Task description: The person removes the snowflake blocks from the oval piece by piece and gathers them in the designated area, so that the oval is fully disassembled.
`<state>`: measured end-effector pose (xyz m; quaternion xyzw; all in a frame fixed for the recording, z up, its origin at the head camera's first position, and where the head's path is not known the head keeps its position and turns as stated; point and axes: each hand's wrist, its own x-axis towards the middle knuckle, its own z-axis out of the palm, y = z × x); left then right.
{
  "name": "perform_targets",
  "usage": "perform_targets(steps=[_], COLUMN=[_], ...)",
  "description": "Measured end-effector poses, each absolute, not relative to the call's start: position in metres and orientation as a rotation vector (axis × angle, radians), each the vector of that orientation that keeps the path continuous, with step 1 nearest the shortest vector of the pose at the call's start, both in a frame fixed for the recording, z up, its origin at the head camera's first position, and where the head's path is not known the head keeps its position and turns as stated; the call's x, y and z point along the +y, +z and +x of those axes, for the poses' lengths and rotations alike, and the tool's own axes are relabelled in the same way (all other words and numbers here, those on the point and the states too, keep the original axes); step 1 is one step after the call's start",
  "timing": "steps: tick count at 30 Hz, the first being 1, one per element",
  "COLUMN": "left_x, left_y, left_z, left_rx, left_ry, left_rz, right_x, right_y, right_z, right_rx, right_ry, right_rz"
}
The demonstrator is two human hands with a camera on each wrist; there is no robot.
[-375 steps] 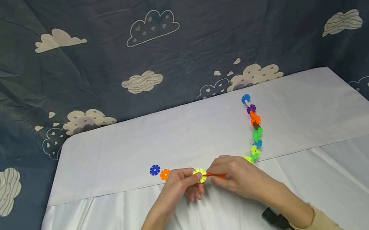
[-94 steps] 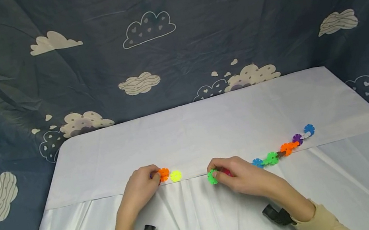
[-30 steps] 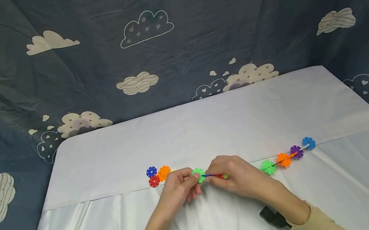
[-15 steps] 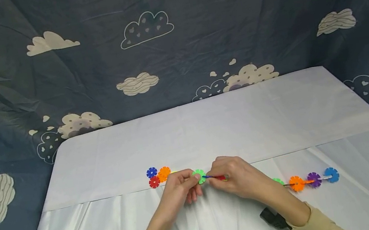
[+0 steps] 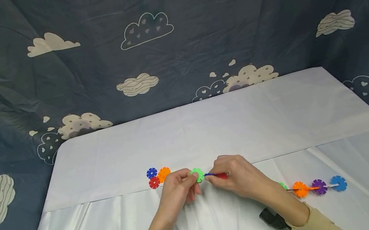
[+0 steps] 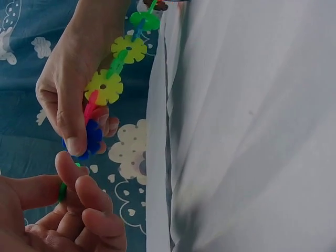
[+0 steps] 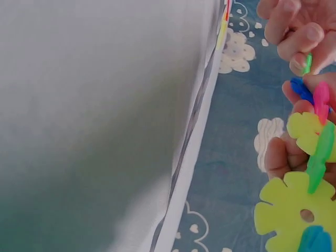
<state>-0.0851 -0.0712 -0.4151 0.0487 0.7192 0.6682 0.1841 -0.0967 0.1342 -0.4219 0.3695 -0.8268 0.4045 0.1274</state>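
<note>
My left hand [image 5: 181,186] pinches a green flower-shaped linking disc [image 5: 198,174] between thumb and finger. Facing it, my right hand [image 5: 236,173] pinches a blue notched disc [image 6: 93,137], seen edge-on in the head view with its edge close to the green one. That blue disc ends a chain of interlocked discs; a pink-red one [image 7: 321,100], a yellow one [image 6: 104,87] and a green one [image 7: 321,157] follow it. Beyond my right forearm the chain goes on with an orange disc [image 5: 300,189], a purple disc [image 5: 319,187] and a light blue disc [image 5: 338,183]. The forearm hides its middle.
Loose discs lie left of my left hand: a dark blue one [image 5: 152,173], a red one [image 5: 154,183] and an orange one [image 5: 164,173]. They rest on the white-covered table [image 5: 104,159]. A dark cloud-print curtain [image 5: 98,72] hangs behind it.
My left hand has come right from the loose discs and holds the green disc. The chain's far end has swung down toward me. Over the last half second the green and blue discs have drawn slightly apart.
</note>
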Motion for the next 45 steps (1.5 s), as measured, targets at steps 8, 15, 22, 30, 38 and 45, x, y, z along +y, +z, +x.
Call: perform_targets(steps=[8,15,22,30,38,45], left_x=[-0.085,-0.116,-0.150,-0.162,-0.162,-0.135], left_y=[-0.411,-0.410,-0.407,-0.415,-0.413,-0.404], left_z=[-0.094,-0.108,-0.118,-0.122,-0.121,-0.111], left_rx=[2.118,2.357,2.521,2.502,2.681,2.745], left_ry=[1.839,1.647,1.381,1.226,1.039,1.150], left_rz=[0.111,0.077,0.071,0.150,0.284,0.469], right_x=[0.137,0.141,0.141,0.141,0.141,0.140], right_y=[-0.418,-0.416,-0.414,-0.415,-0.413,-0.415], right_z=[-0.096,-0.097,-0.097,-0.097,-0.097,-0.097], right_rx=[-2.580,-2.669,-2.715,-2.745,-2.711,-2.642], right_ry=[1.086,1.076,1.116,1.260,1.386,1.403], right_rz=[0.997,0.979,0.969,0.845,0.837,0.914])
